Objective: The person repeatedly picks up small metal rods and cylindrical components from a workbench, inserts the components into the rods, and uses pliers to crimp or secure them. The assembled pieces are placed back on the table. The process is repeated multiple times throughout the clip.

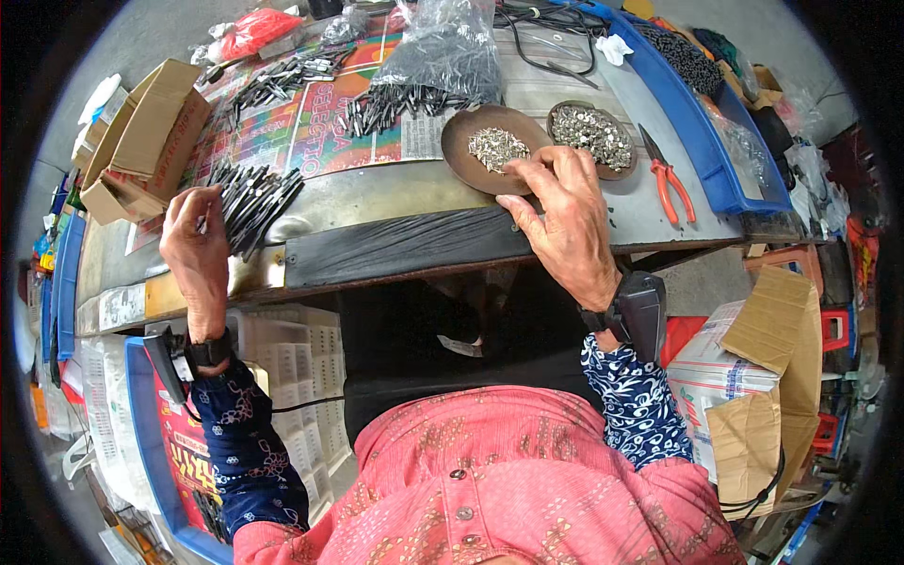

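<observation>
Table [395,193]: under both hands.
Dish [490,149]: beneath the right hand's fingertips, holding small metal pieces.
Right hand [563,221]: grip loose, fingers reaching into the dish.
Left hand [195,240]: grip clenched on a thin black pin from the pile [256,200] just beside it.

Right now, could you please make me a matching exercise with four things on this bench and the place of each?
1. pliers
2. cardboard box
3. left hand
4. right hand

a. at the brown dish of small metal pieces
b. far left of the bench
c. on the pile of black sticks
d. right of the two dishes

Pairs: 1-d, 2-b, 3-c, 4-a
</observation>
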{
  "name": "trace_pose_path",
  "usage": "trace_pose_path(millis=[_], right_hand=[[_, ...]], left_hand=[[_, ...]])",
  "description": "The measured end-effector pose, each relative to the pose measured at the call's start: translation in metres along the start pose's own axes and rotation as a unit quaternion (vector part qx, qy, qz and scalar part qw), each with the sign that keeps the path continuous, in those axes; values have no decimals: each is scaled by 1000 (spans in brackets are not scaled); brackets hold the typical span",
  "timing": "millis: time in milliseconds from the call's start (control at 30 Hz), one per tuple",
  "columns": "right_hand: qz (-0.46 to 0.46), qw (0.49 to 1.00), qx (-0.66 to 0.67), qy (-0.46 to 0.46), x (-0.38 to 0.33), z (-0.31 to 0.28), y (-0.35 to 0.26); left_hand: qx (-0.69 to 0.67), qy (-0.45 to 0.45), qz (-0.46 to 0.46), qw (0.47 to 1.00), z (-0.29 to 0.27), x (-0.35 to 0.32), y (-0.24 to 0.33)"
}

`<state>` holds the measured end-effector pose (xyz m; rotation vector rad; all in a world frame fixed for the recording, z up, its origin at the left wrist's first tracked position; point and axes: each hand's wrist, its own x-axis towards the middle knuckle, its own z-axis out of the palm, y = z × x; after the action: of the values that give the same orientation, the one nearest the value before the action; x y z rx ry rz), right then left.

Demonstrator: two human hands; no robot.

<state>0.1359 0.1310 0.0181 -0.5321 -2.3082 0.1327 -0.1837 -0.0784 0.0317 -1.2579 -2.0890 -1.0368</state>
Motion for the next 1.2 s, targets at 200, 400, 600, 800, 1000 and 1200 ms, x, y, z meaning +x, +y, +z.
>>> trace_pose_path(millis=[200,400,600,800,1000,1200], right_hand=[[5,1000,-2,-2,1,1,1],[3,1000,4,-22,1,1,2],[-13,1000,20,6,1,1,5],[12,1000,23,-12,-1,0,6],[-9,1000,28,9,0,2,6],[-5,998,58,10,-2,0,5]], left_hand=[[-4,-10,57,998,9,-6,35],[-39,-45,55,997,19,-8,55],[-71,-56,68,994,25,-9,70],[-83,-73,64,992,31,-8,80],[-85,-81,73,990,34,-8,84],[-95,-98,54,989,37,-1,87]])
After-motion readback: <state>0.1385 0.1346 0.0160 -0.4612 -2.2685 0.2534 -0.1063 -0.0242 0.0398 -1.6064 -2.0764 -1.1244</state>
